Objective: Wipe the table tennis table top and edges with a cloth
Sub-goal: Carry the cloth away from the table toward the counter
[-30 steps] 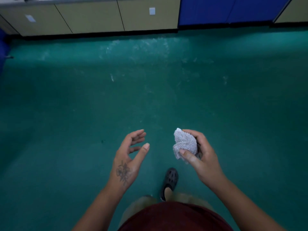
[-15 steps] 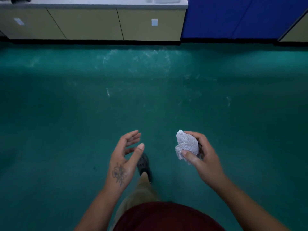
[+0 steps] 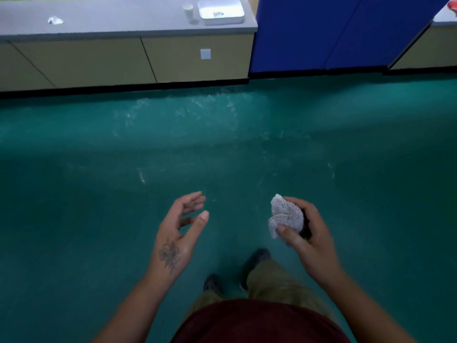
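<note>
A bunched grey-white cloth [image 3: 285,215] sits in my right hand [image 3: 306,233], with thumb and fingers curled round it, at waist height over the green floor. My left hand [image 3: 179,231] hangs beside it to the left, fingers loosely spread and holding nothing, a flower tattoo on its back. No table tennis table shows in the head view.
Scuffed green floor [image 3: 222,149] stretches ahead. Beige cabinets [image 3: 123,60] with a grey counter line the far wall, carrying a white basin [image 3: 220,9], a cup [image 3: 188,9] and a crumpled white scrap [image 3: 55,20]. A blue panel [image 3: 333,33] stands at the right. My feet show below.
The view has moved forward and tilted up, so the cabinets and counter top now show closer. My legs have stepped. Both hands keep the same pose, the cloth still held.
</note>
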